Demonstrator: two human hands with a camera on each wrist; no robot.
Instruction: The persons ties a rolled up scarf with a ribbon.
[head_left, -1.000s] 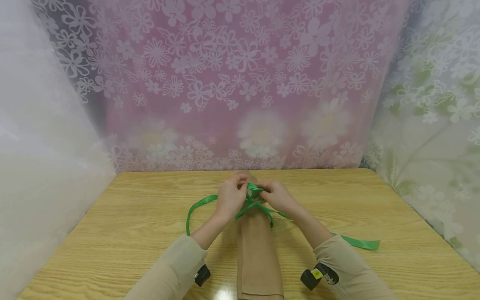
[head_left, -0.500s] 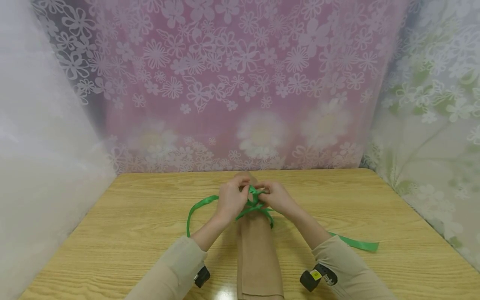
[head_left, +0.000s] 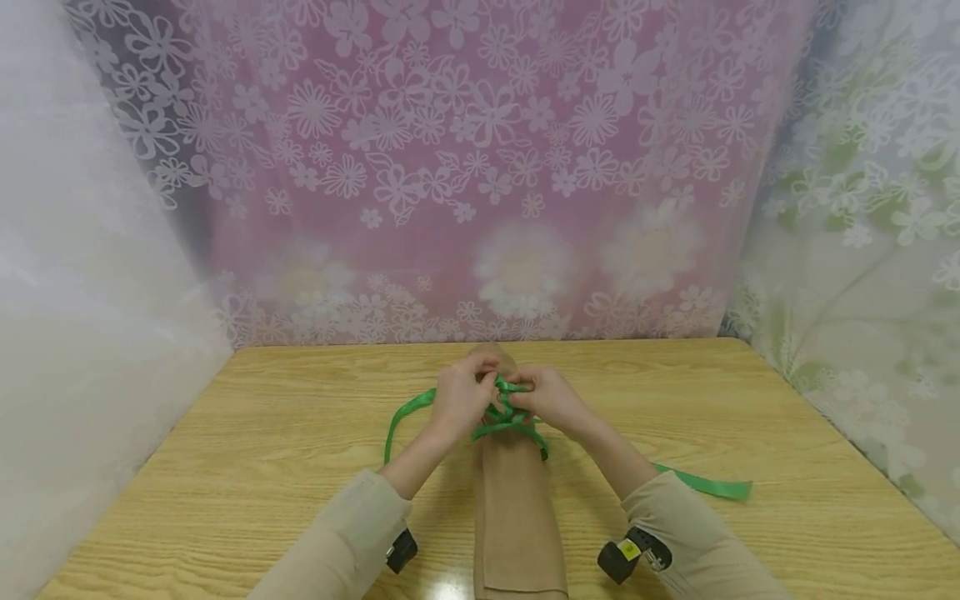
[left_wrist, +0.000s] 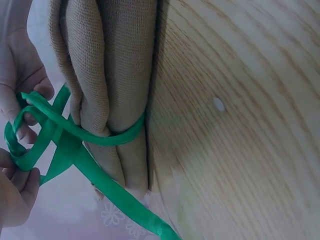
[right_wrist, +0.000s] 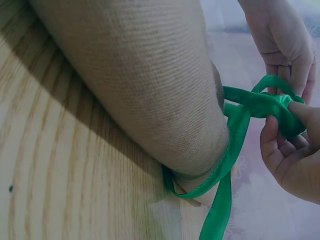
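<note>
A rolled brown cloth (head_left: 517, 517) lies lengthwise on the table, pointing away from me. Around its far part runs a green ribbon (head_left: 491, 429), crossed on top with loops above the crossing. My left hand (head_left: 460, 400) pinches the ribbon from the left side, thumb against fingers. From the right, my right hand (head_left: 555, 400) grips a ribbon loop between thumb and fingers, as the right wrist view of that hand (right_wrist: 297, 155) shows. In the left wrist view the ribbon band (left_wrist: 120, 137) presses into the folds of the cloth (left_wrist: 125, 60). The exact knot is partly hidden by fingers.
One ribbon tail (head_left: 405, 407) curves over the wood table (head_left: 300, 467) at left; the other tail (head_left: 712, 486) lies flat at right, beyond the right forearm. Flowered curtains (head_left: 480, 167) hang behind the table and at both sides.
The right hand has come slightly down toward the cloth, and the loops between the hands have changed shape and sunk lower. Both ribbon tails have been drawn in a little.
</note>
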